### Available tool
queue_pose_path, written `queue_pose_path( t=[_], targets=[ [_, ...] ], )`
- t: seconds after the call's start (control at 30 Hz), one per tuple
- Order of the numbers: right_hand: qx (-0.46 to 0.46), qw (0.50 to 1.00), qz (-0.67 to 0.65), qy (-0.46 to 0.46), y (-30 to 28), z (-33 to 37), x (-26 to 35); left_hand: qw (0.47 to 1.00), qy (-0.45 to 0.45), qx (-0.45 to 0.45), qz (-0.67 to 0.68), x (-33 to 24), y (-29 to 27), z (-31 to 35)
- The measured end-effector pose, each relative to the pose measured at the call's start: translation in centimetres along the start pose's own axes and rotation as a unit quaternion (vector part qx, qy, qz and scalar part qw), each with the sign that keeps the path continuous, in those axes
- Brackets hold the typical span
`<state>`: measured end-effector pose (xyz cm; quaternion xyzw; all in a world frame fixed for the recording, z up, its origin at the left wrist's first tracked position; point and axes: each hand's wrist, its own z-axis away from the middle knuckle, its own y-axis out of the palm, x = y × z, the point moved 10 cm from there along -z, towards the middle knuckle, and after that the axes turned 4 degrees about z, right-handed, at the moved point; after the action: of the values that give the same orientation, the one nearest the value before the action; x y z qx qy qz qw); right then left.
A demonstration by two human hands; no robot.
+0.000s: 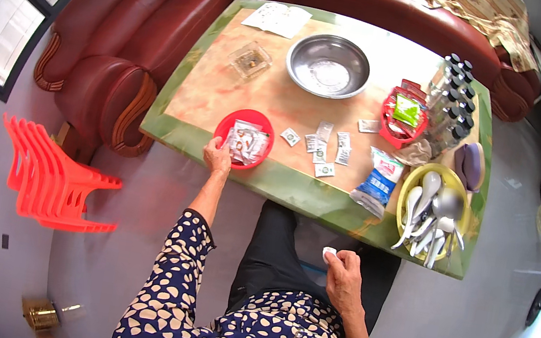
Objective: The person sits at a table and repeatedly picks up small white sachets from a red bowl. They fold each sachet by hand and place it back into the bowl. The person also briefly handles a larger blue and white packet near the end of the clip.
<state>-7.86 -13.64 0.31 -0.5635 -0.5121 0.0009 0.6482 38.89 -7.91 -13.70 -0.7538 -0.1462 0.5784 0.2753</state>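
At the table's near edge my left hand grips the rim of a red plastic bowl. Several small white sachets lie heaped inside that bowl. My right hand is closed over my lap, a small white packet pinched between thumb and fingers. To the right of the bowl, more loose sachets are scattered on the table top. A blue and white plastic bag lies beyond them, close to the near edge.
A steel basin, glass ashtray and paper sheet are on the table. Rightward are a red basket of packets, dark-capped bottles and a yellow basket of spoons. Red stacked stools stand left.
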Motion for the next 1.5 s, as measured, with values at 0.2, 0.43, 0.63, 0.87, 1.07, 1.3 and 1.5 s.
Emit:
queue_pose_path(
  t=[0.2, 0.43, 0.63, 0.87, 1.07, 1.3, 1.5],
  targets=[
    [0.007, 1.000, -0.011, 0.008, 0.3, 0.2, -0.5, 0.972, 0.216, 0.058, 0.073, -10.2, 3.3, 6.6],
    [-0.014, 1.000, -0.014, 0.014, -1.0, 0.1, -1.1, 0.921, 0.167, 0.345, 0.069, -14.2, 15.1, 16.9],
    [-0.019, 0.999, -0.017, 0.040, -1.6, 0.9, -2.4, 0.924, 0.133, 0.358, -0.002, -12.7, 18.7, 18.9],
    [-0.019, 0.999, -0.024, 0.027, -1.3, 0.5, -2.1, 0.922, 0.150, 0.351, -0.061, -12.3, 17.6, 19.2],
    [-0.103, 0.993, -0.042, 0.042, -3.1, 0.7, -2.9, 0.814, -0.104, 0.542, 0.183, -10.8, 14.4, 27.4],
    [-0.156, 0.986, -0.034, 0.039, -3.1, 0.6, -1.9, 0.622, -0.256, 0.614, 0.413, -18.3, 5.6, 37.1],
    [-0.227, 0.972, 0.024, 0.051, -5.2, 0.4, -1.9, 0.599, -0.237, 0.629, 0.435, -21.6, 2.9, 38.1]
  ],
)
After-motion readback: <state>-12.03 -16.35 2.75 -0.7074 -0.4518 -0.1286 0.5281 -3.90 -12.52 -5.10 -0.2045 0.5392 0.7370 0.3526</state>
